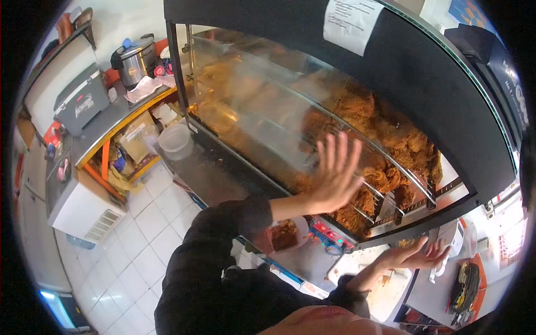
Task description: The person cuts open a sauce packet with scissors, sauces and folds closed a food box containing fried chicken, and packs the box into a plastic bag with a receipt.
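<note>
My left hand (pixel 336 176) is raised, its fingers spread, in front of the display warmer's glass (pixel 251 106). I cannot tell whether the palm touches the pane. Behind the glass, brown fried chicken pieces (pixel 385 162) are piled on wire racks (pixel 416 187). The pane looks fogged toward its left side. My right hand (pixel 410 257) hangs by the warmer's lower right corner, fingers stretched out and nothing in it. Below that hand lies a white cutting board (pixel 385 293) with crumbs on it.
A tub of brown food (pixel 285 233) stands beside a red-lit control panel (pixel 329 231). On the ledge at left sits a clear round container (pixel 176 140). A grey cooler (pixel 82 99) and a steel pot (pixel 137 62) occupy the side counter. White tiles cover the floor.
</note>
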Demonstrator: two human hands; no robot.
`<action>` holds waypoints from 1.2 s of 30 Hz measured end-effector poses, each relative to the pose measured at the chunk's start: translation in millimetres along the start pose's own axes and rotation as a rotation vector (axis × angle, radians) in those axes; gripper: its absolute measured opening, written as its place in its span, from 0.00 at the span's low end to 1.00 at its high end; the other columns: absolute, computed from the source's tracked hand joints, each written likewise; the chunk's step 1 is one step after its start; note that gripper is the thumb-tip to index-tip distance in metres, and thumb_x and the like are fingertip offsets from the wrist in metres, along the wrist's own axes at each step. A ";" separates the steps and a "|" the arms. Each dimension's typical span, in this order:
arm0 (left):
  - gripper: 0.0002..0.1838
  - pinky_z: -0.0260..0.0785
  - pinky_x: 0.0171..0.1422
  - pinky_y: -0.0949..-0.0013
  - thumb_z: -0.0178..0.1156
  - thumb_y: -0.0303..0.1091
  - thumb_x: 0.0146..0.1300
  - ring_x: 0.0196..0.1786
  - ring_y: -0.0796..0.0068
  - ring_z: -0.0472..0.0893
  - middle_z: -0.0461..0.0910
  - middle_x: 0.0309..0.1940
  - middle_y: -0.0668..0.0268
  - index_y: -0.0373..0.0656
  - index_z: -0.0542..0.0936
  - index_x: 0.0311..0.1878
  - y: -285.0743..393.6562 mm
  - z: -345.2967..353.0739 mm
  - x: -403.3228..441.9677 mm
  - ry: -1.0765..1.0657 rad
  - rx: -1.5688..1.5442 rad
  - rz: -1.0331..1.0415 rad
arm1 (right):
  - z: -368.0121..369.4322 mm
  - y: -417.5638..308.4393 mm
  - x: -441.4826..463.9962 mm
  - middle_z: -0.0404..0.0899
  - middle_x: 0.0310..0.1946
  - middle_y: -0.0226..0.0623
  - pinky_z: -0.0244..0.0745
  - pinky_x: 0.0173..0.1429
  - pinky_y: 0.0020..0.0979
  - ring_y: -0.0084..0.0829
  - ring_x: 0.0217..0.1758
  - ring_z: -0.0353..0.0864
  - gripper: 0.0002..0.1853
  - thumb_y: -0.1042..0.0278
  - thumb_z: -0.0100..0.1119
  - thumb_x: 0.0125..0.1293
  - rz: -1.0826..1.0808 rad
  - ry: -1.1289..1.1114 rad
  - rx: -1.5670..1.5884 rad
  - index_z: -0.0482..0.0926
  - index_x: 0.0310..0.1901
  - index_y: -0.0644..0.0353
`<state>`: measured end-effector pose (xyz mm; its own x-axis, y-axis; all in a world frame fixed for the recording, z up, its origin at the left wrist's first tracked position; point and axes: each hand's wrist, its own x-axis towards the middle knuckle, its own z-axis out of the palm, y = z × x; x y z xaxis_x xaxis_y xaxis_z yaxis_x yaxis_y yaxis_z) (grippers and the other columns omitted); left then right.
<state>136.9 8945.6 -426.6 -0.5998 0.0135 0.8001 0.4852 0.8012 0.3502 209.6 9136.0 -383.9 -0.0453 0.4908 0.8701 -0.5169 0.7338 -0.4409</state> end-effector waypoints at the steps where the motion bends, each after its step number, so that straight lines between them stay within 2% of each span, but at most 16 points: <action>1: 0.37 0.12 0.68 0.37 0.31 0.52 0.71 0.70 0.40 0.17 0.15 0.69 0.46 0.40 0.32 0.72 15.7 -6.2 -1.4 -0.096 -0.043 0.020 | 13.6 -24.5 7.5 0.66 0.54 0.50 0.67 0.53 0.36 0.36 0.54 0.67 0.30 0.69 0.53 0.64 -0.086 0.046 0.073 0.54 0.65 0.65; 2: 0.36 0.13 0.68 0.37 0.33 0.50 0.71 0.70 0.41 0.15 0.14 0.69 0.48 0.40 0.34 0.72 25.6 -14.8 -2.3 -0.195 -0.086 0.040 | 33.6 -42.8 12.9 0.67 0.53 0.51 0.67 0.57 0.37 0.38 0.56 0.67 0.31 0.74 0.56 0.60 -0.060 0.012 0.283 0.55 0.63 0.67; 5: 0.31 0.38 0.72 0.40 0.42 0.44 0.71 0.74 0.46 0.39 0.39 0.72 0.46 0.39 0.50 0.71 33.3 -51.6 -5.7 -0.339 -0.290 0.305 | 96.8 -127.9 35.0 0.69 0.57 0.47 0.58 0.66 0.40 0.38 0.63 0.65 0.27 0.71 0.59 0.60 -0.144 -0.319 0.398 0.63 0.59 0.68; 8: 0.21 0.58 0.67 0.62 0.48 0.36 0.68 0.65 0.61 0.67 0.68 0.61 0.49 0.37 0.69 0.61 -4.5 -85.6 7.2 -1.187 -1.056 -0.091 | 151.1 -174.5 55.3 0.72 0.55 0.45 0.57 0.66 0.36 0.36 0.65 0.64 0.26 0.67 0.61 0.61 -0.464 -0.481 0.144 0.66 0.60 0.61; 9: 0.15 0.67 0.57 0.66 0.51 0.36 0.67 0.51 0.69 0.78 0.80 0.46 0.55 0.36 0.77 0.50 -14.1 -97.2 -2.8 -0.740 -1.063 -0.008 | 163.6 -191.4 54.6 0.74 0.53 0.44 0.60 0.62 0.33 0.34 0.62 0.66 0.25 0.69 0.61 0.61 -0.468 -0.418 0.084 0.67 0.60 0.60; 10: 0.14 0.67 0.58 0.66 0.51 0.34 0.67 0.51 0.69 0.77 0.80 0.46 0.57 0.37 0.77 0.50 -29.2 -113.3 -1.4 -0.623 -1.043 -0.052 | 178.0 -204.7 52.3 0.75 0.51 0.43 0.64 0.59 0.31 0.32 0.60 0.69 0.24 0.70 0.61 0.62 -0.472 -0.352 0.026 0.69 0.59 0.59; 12: 0.13 0.67 0.57 0.67 0.50 0.32 0.66 0.49 0.67 0.78 0.80 0.43 0.59 0.37 0.78 0.48 -76.9 -129.6 2.1 -0.072 -0.805 0.054 | 232.6 -188.3 69.4 0.77 0.41 0.36 0.61 0.39 0.25 0.22 0.36 0.66 0.23 0.76 0.56 0.63 -0.276 -0.559 0.726 0.67 0.61 0.59; 14: 0.19 0.57 0.65 0.60 0.50 0.37 0.68 0.61 0.63 0.67 0.70 0.55 0.56 0.38 0.69 0.59 -129.6 -136.1 11.8 0.332 -0.421 -0.111 | 208.9 -201.0 57.4 0.76 0.50 0.43 0.70 0.50 0.25 0.27 0.51 0.75 0.22 0.71 0.60 0.63 -0.167 -0.503 0.786 0.69 0.58 0.61; 15: 0.22 0.51 0.69 0.58 0.49 0.38 0.68 0.65 0.62 0.61 0.65 0.59 0.55 0.39 0.65 0.63 -143.0 -141.0 12.6 0.490 -0.119 -0.206 | 197.7 -201.1 46.2 0.76 0.50 0.43 0.72 0.47 0.22 0.25 0.48 0.77 0.21 0.74 0.59 0.63 -0.196 -0.423 0.824 0.69 0.57 0.63; 18: 0.27 0.46 0.70 0.57 0.50 0.40 0.68 0.66 0.61 0.56 0.58 0.61 0.55 0.41 0.59 0.67 -154.1 -121.5 0.3 0.372 -0.277 -0.322 | 138.6 -186.2 -3.1 0.77 0.49 0.45 0.73 0.47 0.21 0.24 0.47 0.77 0.16 0.78 0.56 0.64 -0.164 -0.411 0.615 0.71 0.53 0.69; 19: 0.33 0.46 0.70 0.53 0.52 0.38 0.65 0.67 0.53 0.56 0.58 0.61 0.51 0.37 0.53 0.68 -158.8 -113.7 -3.2 0.344 -0.347 -0.216 | 114.3 -168.6 -19.8 0.77 0.49 0.45 0.73 0.48 0.22 0.24 0.47 0.77 0.14 0.79 0.55 0.64 -0.173 -0.447 0.515 0.72 0.51 0.70; 22: 0.31 0.47 0.69 0.54 0.52 0.36 0.64 0.65 0.53 0.58 0.59 0.60 0.50 0.37 0.55 0.67 -145.8 -116.2 0.1 0.313 -0.375 -0.365 | 67.3 -111.3 -46.9 0.77 0.48 0.43 0.72 0.50 0.22 0.25 0.47 0.77 0.11 0.79 0.54 0.65 -0.142 -0.483 0.324 0.75 0.48 0.72; 24: 0.28 0.50 0.67 0.55 0.52 0.36 0.63 0.64 0.54 0.60 0.61 0.59 0.52 0.39 0.59 0.65 -146.8 -111.1 -1.4 0.354 -0.510 -0.320 | 34.4 -90.7 -59.0 0.77 0.45 0.40 0.70 0.53 0.25 0.25 0.47 0.75 0.11 0.79 0.51 0.66 0.323 -0.527 0.221 0.75 0.50 0.69; 28: 0.27 0.48 0.69 0.53 0.47 0.43 0.68 0.68 0.53 0.56 0.56 0.64 0.50 0.43 0.59 0.67 -153.0 -107.7 -9.2 0.114 -0.672 -0.175 | -6.7 -60.6 -75.0 0.73 0.52 0.39 0.69 0.53 0.23 0.24 0.50 0.74 0.16 0.80 0.49 0.66 0.330 -0.533 0.063 0.72 0.56 0.67; 29: 0.22 0.55 0.64 0.66 0.45 0.40 0.67 0.59 0.68 0.65 0.66 0.60 0.62 0.42 0.67 0.62 -149.1 -109.9 -5.1 0.171 -0.593 -0.143 | -12.7 -58.7 -77.7 0.72 0.53 0.38 0.69 0.54 0.23 0.24 0.50 0.74 0.18 0.81 0.49 0.66 0.330 -0.527 0.011 0.70 0.58 0.67; 36: 0.33 0.35 0.73 0.45 0.36 0.53 0.69 0.74 0.48 0.40 0.39 0.72 0.47 0.46 0.51 0.72 -246.1 -103.5 20.0 0.470 0.053 -0.048 | -65.3 -49.6 -93.4 0.63 0.65 0.42 0.65 0.65 0.33 0.30 0.64 0.65 0.24 0.81 0.48 0.66 0.347 -0.477 -0.090 0.62 0.64 0.66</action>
<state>71.3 8686.8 -446.3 -0.2621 -0.2862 0.9216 0.4240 0.8238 0.3764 295.3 9084.5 -457.6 -0.5881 0.4592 0.6658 -0.3298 0.6156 -0.7158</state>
